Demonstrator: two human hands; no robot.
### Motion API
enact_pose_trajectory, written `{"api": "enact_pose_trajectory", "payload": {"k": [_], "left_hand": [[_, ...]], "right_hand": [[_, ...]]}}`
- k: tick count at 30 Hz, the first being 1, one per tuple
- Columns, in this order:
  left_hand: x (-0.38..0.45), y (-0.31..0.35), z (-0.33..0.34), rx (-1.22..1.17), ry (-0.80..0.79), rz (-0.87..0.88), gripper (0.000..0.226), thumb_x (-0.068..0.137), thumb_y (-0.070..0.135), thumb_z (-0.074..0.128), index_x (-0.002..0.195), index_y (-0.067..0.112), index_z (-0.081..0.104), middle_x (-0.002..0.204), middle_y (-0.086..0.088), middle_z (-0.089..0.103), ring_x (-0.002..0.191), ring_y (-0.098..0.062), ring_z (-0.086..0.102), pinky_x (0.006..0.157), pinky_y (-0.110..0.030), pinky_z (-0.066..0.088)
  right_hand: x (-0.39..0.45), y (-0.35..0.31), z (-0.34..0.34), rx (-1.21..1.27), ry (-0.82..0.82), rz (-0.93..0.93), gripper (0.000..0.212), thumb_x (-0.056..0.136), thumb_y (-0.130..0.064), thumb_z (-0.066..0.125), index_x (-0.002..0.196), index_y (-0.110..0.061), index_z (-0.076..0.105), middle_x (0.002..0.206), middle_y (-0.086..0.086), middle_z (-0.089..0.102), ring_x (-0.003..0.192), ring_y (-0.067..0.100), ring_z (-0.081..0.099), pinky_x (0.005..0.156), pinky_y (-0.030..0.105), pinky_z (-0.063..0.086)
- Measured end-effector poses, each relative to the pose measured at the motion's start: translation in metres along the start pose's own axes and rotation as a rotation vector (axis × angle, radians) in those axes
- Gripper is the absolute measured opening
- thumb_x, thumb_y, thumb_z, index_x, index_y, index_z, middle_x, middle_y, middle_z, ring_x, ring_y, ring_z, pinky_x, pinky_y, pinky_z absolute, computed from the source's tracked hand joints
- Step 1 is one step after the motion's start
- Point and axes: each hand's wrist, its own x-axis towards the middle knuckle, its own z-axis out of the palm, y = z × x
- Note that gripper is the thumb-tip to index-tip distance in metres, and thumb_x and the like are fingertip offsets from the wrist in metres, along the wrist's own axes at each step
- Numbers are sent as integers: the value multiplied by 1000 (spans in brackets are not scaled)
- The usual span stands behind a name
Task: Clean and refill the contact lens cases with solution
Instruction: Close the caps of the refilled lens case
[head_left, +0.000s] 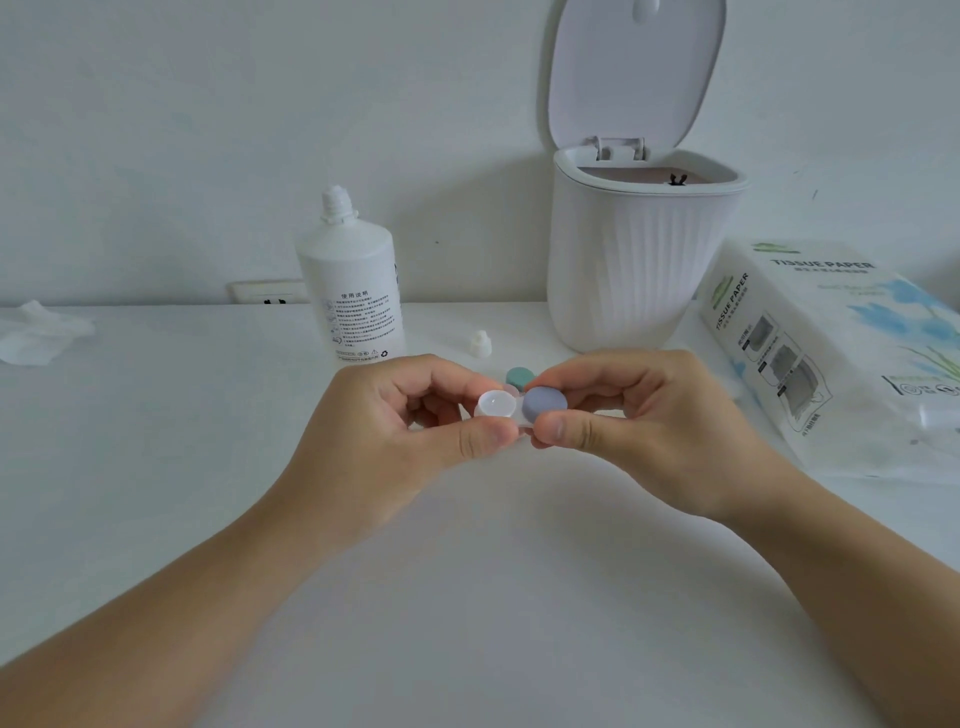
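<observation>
I hold a small translucent contact lens case (496, 406) above the table's middle. My left hand (410, 415) pinches its left end, where the well stands uncovered. My right hand (623, 410) has thumb and fingers around the grey-blue cap (543, 406) on the right well. Behind the hands lies a teal cap (520, 375), with something pink beside it, mostly hidden. The white solution bottle (353, 280) stands uncapped at the back, and its small white cap (480, 344) rests on the table to its right.
A white ribbed bin (639, 260) with its lid up stands at the back right. A tissue paper pack (836, 353) lies along the right side. A crumpled tissue (39, 330) sits far left. A wall socket (270, 292) is behind the bottle.
</observation>
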Motion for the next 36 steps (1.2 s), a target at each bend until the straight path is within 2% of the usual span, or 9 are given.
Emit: {"api": "enact_pose_trajectory", "payload": {"k": [4,7,13,18,22,26,29,32,36], "left_hand": [[4,-3,-11,238,-11,33,32,65,55,87,93,44,76,84,19,71,62,-2,57,64,-25,51],[5,-10,-18,475,21,8,40,65,51,83,102,39,74,94,26,67,69,5,57,63,-5,41],[7,-25,-19,824,-93,-36,33,84,35,75,117,34,68,102,24,61,88,11,52,70,-9,39],[10,-31,-16,891,-55,-48,24,94,31,63,117,30,69,111,17,66,76,3,52,71,-19,41],[11,-33,-14,851,-29,-19,27,96,29,64,122,30,69,106,17,63,73,8,51,68,-9,34],[8,-26,-15,550,119,89,26,97,30,64,122,37,68,95,18,62,68,-4,53,67,-6,38],[7,-16,-11,336,153,113,18,95,41,57,107,46,70,81,22,60,62,-7,50,61,-8,38],[7,-12,-7,181,142,84,11,88,39,66,96,44,70,80,22,64,59,-8,46,55,-15,40],[6,-12,-3,38,126,86,21,76,44,78,90,33,67,89,2,73,61,-17,46,52,-24,39]], "right_hand": [[1,0,-5,-3,23,11,26,74,-45,81,96,-33,78,93,-7,80,86,13,77,85,28,60],[2,4,-11,18,53,44,25,74,-40,81,97,-31,78,93,-6,80,88,15,77,88,32,60],[1,6,-12,16,32,105,23,76,-35,80,99,-33,77,96,-3,80,94,19,76,93,37,58],[2,4,-10,28,-5,98,21,78,-36,84,98,-34,77,95,-6,80,91,12,76,86,23,58],[2,4,-10,49,-9,90,23,76,-40,83,98,-35,77,94,-6,80,90,12,76,85,20,57],[2,5,-11,41,2,90,22,76,-38,81,98,-35,77,93,-7,80,88,11,76,83,19,57],[1,5,-10,52,-14,90,23,76,-39,80,97,-33,77,92,-8,80,88,9,76,82,17,56],[1,4,-9,39,-16,86,24,75,-42,80,97,-35,77,91,-8,80,87,9,76,82,18,56],[2,3,-6,59,-35,69,21,76,-39,80,96,-36,77,91,-8,80,85,9,76,79,16,55]]}}
